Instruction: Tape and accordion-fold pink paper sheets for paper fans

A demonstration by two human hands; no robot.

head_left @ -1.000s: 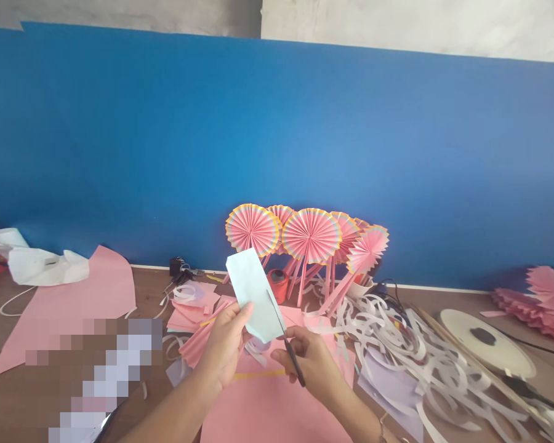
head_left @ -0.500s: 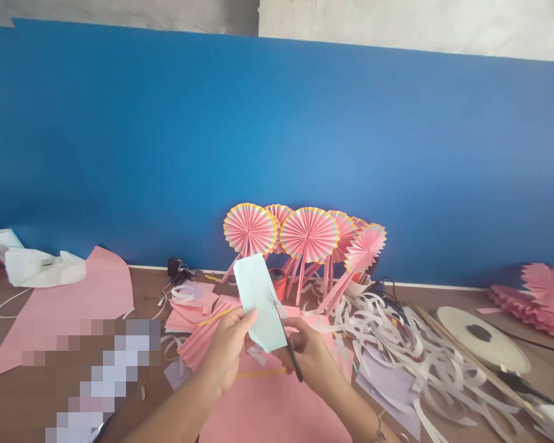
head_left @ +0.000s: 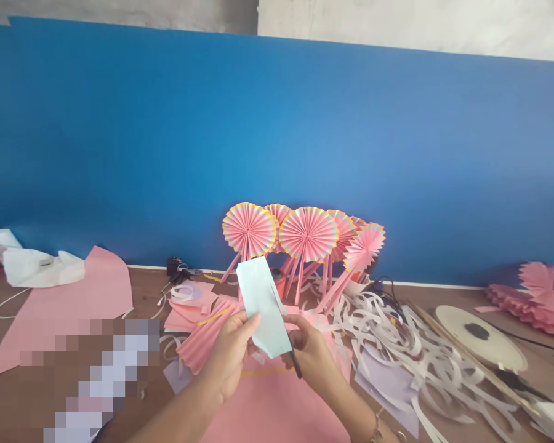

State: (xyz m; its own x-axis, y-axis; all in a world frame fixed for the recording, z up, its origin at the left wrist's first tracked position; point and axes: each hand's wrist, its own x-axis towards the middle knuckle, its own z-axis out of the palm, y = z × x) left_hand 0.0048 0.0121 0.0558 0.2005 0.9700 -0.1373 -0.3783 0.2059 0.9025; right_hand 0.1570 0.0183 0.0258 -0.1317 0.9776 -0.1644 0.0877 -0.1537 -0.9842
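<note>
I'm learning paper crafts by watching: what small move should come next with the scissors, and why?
Probably one short snip upward. The right hand holds the scissors with blades at the right edge of the pale blue folded paper, which the left hand pinches upright; a thin strip parts there.

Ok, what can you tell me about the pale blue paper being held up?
The pale blue paper is a long, narrow strip, thin and matte, its top leaning left. It is held up above the pink sheet. The left hand pinches its lower left edge; the scissors in the right hand meet its right edge.
</note>
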